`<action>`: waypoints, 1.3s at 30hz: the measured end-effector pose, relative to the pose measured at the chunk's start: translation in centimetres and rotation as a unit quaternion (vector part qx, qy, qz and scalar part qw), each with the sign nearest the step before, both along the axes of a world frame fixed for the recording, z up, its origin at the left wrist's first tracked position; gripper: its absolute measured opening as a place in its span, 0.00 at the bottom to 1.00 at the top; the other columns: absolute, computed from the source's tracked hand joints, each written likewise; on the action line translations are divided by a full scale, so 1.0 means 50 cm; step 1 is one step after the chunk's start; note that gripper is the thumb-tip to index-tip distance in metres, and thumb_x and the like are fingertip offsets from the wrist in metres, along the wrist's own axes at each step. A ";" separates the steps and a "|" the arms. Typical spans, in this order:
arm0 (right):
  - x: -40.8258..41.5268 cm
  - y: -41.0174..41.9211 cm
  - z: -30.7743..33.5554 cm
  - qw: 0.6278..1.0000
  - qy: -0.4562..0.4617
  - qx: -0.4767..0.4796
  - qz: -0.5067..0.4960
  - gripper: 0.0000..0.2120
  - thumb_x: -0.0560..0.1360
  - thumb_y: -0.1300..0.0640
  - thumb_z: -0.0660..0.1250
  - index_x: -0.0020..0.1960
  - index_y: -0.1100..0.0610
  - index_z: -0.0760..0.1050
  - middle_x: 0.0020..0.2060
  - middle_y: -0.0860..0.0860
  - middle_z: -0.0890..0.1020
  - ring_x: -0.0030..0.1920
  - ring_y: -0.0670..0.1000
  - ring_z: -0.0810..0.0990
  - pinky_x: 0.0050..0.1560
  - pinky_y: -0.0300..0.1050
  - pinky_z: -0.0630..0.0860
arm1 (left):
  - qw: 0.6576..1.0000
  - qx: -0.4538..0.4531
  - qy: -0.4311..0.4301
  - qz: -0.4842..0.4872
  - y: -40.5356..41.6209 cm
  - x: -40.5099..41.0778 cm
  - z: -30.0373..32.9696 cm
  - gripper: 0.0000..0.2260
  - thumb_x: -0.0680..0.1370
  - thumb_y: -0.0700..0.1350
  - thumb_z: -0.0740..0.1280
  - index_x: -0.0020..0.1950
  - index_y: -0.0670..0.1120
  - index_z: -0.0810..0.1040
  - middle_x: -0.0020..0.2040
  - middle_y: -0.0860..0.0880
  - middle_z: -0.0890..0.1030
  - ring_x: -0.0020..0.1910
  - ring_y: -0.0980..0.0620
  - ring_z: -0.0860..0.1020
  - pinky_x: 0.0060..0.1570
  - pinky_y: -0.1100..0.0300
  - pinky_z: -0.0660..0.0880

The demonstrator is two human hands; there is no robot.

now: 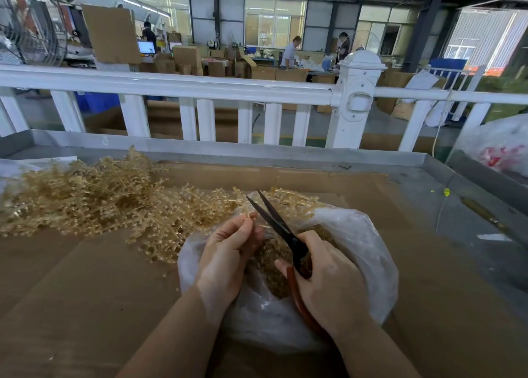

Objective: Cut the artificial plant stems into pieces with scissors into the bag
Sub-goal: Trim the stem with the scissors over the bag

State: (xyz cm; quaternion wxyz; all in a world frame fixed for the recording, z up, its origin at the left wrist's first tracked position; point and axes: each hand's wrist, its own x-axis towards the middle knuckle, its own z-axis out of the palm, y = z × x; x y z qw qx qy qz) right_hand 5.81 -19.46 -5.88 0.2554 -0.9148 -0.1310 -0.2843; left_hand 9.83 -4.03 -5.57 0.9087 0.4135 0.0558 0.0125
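Two hands work right over the open bag, so each cut piece can fall straight inside. Her left hand pinches one thin stem between curled fingertips and holds it up into the blades. The right hand grips the red handles of the scissors, whose blades stand apart around the stem, ready to close, I think. Many cut bits already lie in the bag. A big pile of stems waits to the left on the cardboard, near enough for the left hand to reach.
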 end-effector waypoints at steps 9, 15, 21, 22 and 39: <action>-0.003 0.005 0.005 1.000 0.001 -0.011 0.015 0.15 0.71 0.42 0.68 0.50 0.51 0.75 0.38 0.45 0.79 0.39 0.45 0.78 0.39 0.39 0.76 | 0.999 0.005 0.036 0.009 -0.001 -0.001 0.004 0.10 0.76 0.33 0.63 0.57 0.32 0.77 0.53 0.34 0.79 0.54 0.41 0.79 0.62 0.49 0.74; -0.006 0.008 0.007 0.999 0.008 -0.042 0.012 0.15 0.72 0.43 0.69 0.52 0.52 0.75 0.40 0.46 0.79 0.41 0.48 0.78 0.40 0.41 0.77 | 0.999 -0.028 0.017 0.020 -0.006 -0.006 0.010 0.15 0.76 0.31 0.62 0.62 0.37 0.72 0.50 0.38 0.73 0.48 0.45 0.76 0.59 0.54 0.75; -0.007 0.009 0.008 0.998 0.003 -0.062 -0.001 0.17 0.71 0.43 0.70 0.54 0.52 0.75 0.39 0.47 0.79 0.40 0.48 0.79 0.40 0.41 0.77 | 0.999 -0.047 0.012 0.024 -0.005 -0.006 0.007 0.10 0.76 0.32 0.62 0.56 0.38 0.75 0.43 0.42 0.79 0.39 0.50 0.81 0.41 0.62 0.81; -0.007 0.009 0.007 0.998 0.004 -0.063 -0.001 0.17 0.71 0.43 0.70 0.54 0.52 0.75 0.38 0.47 0.79 0.40 0.48 0.79 0.40 0.41 0.76 | 0.999 -0.041 0.009 0.019 -0.004 -0.006 0.006 0.08 0.76 0.32 0.62 0.54 0.37 0.75 0.42 0.42 0.80 0.38 0.51 0.81 0.40 0.63 0.81; -0.005 0.008 0.006 0.999 -0.008 -0.047 0.017 0.16 0.72 0.42 0.67 0.51 0.53 0.75 0.37 0.47 0.79 0.37 0.48 0.78 0.36 0.40 0.75 | 0.995 0.039 -0.041 -0.085 0.003 -0.003 -0.003 0.05 0.68 0.36 0.66 0.41 0.37 0.78 0.39 0.40 0.76 0.37 0.48 0.77 0.43 0.59 0.79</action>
